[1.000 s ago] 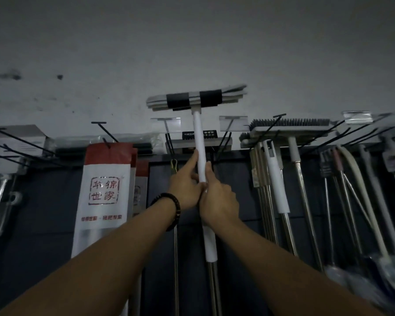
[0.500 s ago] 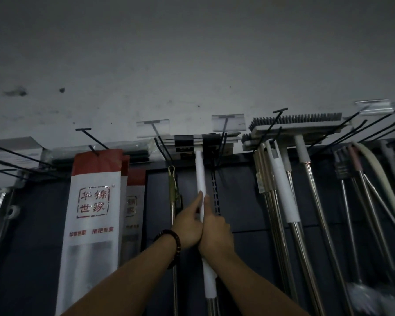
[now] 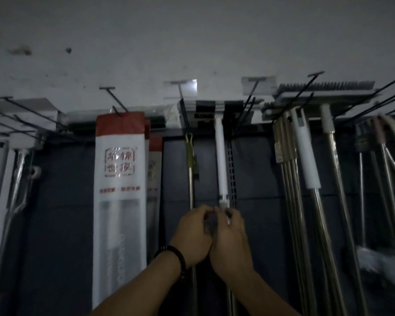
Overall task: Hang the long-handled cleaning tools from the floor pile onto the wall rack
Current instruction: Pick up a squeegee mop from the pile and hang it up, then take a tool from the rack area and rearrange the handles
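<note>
Dim wall rack (image 3: 230, 156), red-white sleeve (image 3: 120, 179) with blurred Chinese characters

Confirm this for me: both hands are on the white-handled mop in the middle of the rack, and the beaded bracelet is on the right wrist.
Not quite. The head view shows the beaded bracelet on the left wrist, not the right. The rest stands: the left hand and right hand are both on the white-handled mop in the middle of the rack.
</note>
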Motion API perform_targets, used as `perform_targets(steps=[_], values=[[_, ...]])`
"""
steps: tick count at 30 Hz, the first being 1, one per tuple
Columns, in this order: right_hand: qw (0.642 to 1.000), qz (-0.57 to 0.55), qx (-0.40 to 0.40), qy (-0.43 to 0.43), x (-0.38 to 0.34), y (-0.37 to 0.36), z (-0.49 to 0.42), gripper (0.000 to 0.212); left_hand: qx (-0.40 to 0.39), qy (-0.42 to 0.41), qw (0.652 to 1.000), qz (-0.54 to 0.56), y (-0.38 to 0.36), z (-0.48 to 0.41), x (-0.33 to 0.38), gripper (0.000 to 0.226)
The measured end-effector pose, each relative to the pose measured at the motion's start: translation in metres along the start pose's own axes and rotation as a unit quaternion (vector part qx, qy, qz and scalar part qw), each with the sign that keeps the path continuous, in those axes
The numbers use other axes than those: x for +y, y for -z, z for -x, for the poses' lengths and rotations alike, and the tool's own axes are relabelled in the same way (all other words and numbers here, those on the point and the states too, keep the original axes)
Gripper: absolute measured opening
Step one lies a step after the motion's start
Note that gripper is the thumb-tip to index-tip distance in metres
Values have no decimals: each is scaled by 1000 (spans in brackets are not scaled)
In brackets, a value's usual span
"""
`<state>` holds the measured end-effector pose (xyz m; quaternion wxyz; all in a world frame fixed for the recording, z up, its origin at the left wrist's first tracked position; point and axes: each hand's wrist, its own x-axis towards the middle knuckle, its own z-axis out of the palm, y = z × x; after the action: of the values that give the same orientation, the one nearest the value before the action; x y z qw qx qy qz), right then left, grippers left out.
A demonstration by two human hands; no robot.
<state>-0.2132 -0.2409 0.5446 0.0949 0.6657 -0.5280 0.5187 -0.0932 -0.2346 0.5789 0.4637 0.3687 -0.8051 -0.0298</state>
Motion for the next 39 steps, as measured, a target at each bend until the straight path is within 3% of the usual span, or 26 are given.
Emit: perform_targets(steps=[5,12,15,17,20,24,27,30,33,36,39], values=[[999,-36,-17,8,-7,-45,85,39,-2,31,999,39,3,99,-39,5],[989,-114,-62,-71,-43,-78,210,35,-12,159,987,37,17,261,-88,19],[970,-141,-138,-143,-61,-96,277,25,-1,250,967,41,15,347,-112,32],[951,-141,-199,-189,-68,-113,330,18,-4,300,952,57,10,408,-127,26],[910,-150,-277,-269,-74,-141,406,16,-12,397,914,84,5,491,-150,4],[835,-145,-401,-348,-70,-170,488,15,-77,531,834,128,-1,585,-175,28],[790,-132,-464,-378,-54,-194,546,12,-117,590,789,126,-8,630,-183,31],[744,-113,-517,-409,-41,-216,585,26,-142,630,753,124,-10,655,-185,30],[724,-116,-525,-432,-53,-232,580,29,-140,670,713,151,-13,667,-193,32],[727,-122,-542,-403,-64,-266,566,26,-118,709,675,166,-24,685,-215,49],[717,-156,-544,-406,-81,-299,535,41,-111,717,670,156,-25,677,-220,38]])
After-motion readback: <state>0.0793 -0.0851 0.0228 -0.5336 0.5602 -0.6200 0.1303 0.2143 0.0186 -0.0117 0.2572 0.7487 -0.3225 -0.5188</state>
